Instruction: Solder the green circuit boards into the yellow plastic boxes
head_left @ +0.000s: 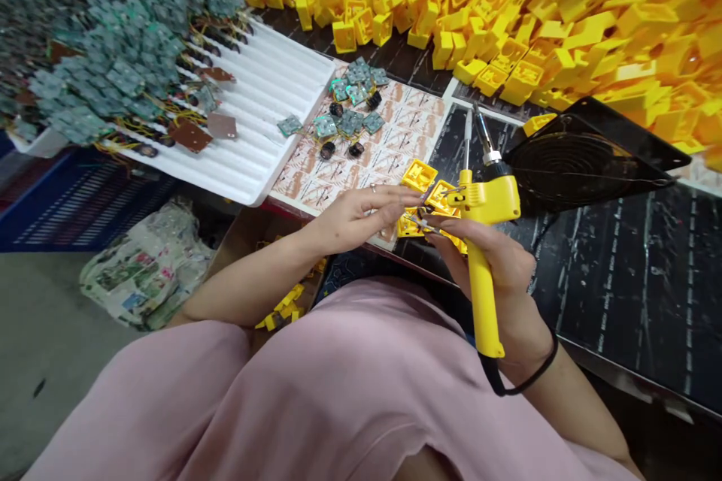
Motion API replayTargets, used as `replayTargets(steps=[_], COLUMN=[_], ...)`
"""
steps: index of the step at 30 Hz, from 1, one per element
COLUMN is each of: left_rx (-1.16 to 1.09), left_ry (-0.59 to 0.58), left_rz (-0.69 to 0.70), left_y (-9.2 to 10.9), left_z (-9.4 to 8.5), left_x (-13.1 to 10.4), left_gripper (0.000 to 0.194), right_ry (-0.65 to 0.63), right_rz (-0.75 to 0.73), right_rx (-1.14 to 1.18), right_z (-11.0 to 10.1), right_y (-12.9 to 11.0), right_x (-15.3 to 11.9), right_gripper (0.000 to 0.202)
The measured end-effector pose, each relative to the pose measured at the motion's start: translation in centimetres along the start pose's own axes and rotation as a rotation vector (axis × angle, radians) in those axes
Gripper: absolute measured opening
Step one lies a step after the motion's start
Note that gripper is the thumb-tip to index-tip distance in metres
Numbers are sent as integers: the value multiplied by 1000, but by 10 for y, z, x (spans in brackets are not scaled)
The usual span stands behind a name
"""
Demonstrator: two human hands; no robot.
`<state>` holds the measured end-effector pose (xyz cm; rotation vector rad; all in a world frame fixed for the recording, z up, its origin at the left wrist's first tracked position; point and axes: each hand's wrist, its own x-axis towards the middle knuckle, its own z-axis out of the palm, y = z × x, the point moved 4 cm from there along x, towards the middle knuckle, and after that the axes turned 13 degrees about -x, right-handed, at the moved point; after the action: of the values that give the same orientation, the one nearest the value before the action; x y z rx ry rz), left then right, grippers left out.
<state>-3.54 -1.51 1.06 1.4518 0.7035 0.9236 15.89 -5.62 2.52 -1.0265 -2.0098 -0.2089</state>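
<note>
My right hand (502,263) is closed, with a yellow soldering gun (483,293) resting in it. The gun's metal tip (486,137) points away from me, toward the back of the bench. A thin, light-coloured piece (423,224) shows at that hand's fingertips; its kind is unclear. My left hand (361,216) reaches in from the left, fingers nearly straight and together over a small group of open yellow plastic cases (419,175). Its fingertips meet wires or small parts at the cases, partly hidden. Whether it pinches anything does not show.
Small circuit boards with round black parts (350,122) lie on a patterned sheet (316,173). A ridged white tray (282,83) at left carries many more boards (113,60). Yellow cases (479,15) are heaped across the back. A black fan-like unit (580,158) stands at right.
</note>
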Motion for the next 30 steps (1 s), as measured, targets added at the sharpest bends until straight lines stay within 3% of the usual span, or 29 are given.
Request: replayTargets(steps=[7,11,14,18,21,23,26,30], left_rx=[-550,-734,-440,113,388,504,643,729], left_ry=[344,358,243,117,52,-1,-24,-62], left_rz=[-120,-226,-292,-272,-220,-180,-99,-87], left_y=[-22,-18,-9,-7,-13,-19,-23,-25], left_z=[21,10,-12,-34,-31,-23,-13,-6], left_x=[2,3,0,-8,-10,-8,-2,7], left_gripper=[34,45,50,26,20,21,20,18], right_ry=[-71,-134,-203,-387,-457,-401,-258,-212], right_rz=[-33,-46,-66,-148,-155,-117,-42,18], right_rx=[-48,-77,-56,-1,-75,-162,-193,-93], right_z=[6,3,5,27,46,49,35,-19], right_y=[-10,-7,6,18,18,17,15,13], right_x=[-6,-13,-12,-9,-11,-12,-10,-11], right_gripper=[33,32,38,39,35,35,37,34])
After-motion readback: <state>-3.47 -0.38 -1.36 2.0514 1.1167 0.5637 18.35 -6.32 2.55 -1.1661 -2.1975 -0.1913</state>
